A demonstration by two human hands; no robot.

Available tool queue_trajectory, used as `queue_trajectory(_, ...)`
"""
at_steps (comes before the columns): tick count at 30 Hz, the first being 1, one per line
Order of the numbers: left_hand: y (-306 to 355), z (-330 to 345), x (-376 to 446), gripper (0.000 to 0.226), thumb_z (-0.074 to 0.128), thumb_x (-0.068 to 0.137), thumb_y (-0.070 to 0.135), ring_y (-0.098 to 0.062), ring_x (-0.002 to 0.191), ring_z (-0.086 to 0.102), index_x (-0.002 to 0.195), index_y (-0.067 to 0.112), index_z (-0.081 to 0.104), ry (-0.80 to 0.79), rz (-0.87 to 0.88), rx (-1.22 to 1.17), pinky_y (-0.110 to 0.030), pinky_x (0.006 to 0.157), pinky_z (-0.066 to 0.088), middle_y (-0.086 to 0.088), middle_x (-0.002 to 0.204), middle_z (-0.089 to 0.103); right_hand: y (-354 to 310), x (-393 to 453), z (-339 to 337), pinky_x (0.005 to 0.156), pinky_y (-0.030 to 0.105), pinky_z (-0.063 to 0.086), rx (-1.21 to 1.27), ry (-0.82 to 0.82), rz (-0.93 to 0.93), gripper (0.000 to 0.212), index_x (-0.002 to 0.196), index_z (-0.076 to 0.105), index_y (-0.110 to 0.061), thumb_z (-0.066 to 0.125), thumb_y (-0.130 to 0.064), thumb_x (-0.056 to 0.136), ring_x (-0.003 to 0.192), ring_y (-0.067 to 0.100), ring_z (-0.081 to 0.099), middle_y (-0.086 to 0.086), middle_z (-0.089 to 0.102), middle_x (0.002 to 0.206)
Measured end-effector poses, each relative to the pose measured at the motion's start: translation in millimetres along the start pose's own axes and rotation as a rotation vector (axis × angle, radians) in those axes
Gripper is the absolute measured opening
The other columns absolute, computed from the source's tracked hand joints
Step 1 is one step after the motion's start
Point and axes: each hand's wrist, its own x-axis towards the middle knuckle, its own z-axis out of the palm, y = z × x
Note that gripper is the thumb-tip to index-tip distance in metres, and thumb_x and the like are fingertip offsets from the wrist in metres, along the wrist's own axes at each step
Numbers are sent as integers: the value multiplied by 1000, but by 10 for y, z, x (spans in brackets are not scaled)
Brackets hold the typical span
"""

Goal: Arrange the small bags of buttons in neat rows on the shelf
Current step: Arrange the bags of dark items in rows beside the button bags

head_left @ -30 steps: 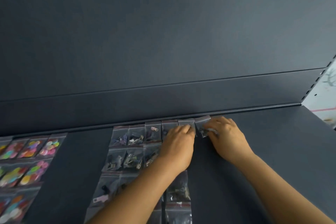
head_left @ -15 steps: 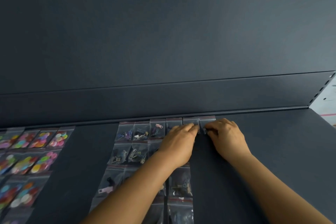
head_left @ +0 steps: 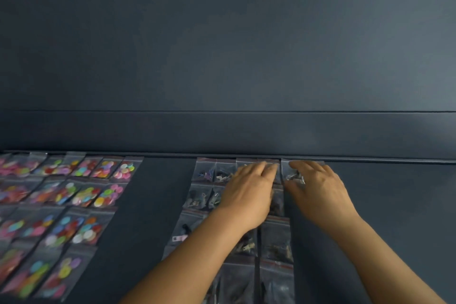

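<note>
Small bags [head_left: 212, 187] of dark metal pieces lie in rows on the dark shelf [head_left: 394, 205], their top row against the back ledge, and a second block of bags of coloured buttons [head_left: 81, 192] fills the shelf's left part. Against half a second ago the view has swung left, so more of the coloured block shows and the pale upright at the right edge is gone. The left hand [head_left: 249, 192] has flattened: its fingers lie straight over the top row, pressing on bags there and holding none. The right hand [head_left: 318, 190] has spread wider than before, fingers loosely bent over the end bag [head_left: 293, 175] at the right end of the top row; whether the thumb below pinches it or merely touches it I cannot tell. That bag now sits square with its neighbours, where a second ago it stood tilted. Both forearms cover several bags in the middle and lower rows, the nearest bags are cut off at the bottom edge, and the whole picture is blurred, so the contents of the dark bags cannot be made out.
</note>
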Motion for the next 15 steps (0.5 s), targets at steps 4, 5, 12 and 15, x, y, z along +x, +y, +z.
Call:
queue_trajectory(4,-318,-242,-395,59,46,97,27,-20,140,23,149,21,18,67,-82,-46,-34,115,17,0,154,26,-450,-137,53,109,36,28,-8,-49,-119,55,141,39,-21,53,-39,91,133,22,37,-1,45,143)
queue_trajectory(5,-416,-303,-518,59,46,97,29,-18,139,23,149,22,19,84,-98,-45,-33,114,17,2,153,26,-585,-176,88,109,36,27,-9,-59,-146,56,142,38,-21,52,-40,91,134,22,37,-1,44,144)
queue_trajectory(12,-1223,-625,-1545,62,45,96,37,-13,141,16,149,28,12,146,-283,-53,-28,114,14,7,155,20,-1685,-501,473,113,33,20,-12,-102,-295,60,144,32,-24,49,-46,91,138,16,29,-5,37,148)
queue_trajectory(15,-1586,-753,-2037,63,45,96,37,-12,141,17,149,29,12,161,-344,-68,-29,114,17,9,154,20,-2221,-680,669,111,31,20,12,-117,-336,58,143,33,-27,49,-48,91,136,15,31,-7,37,147)
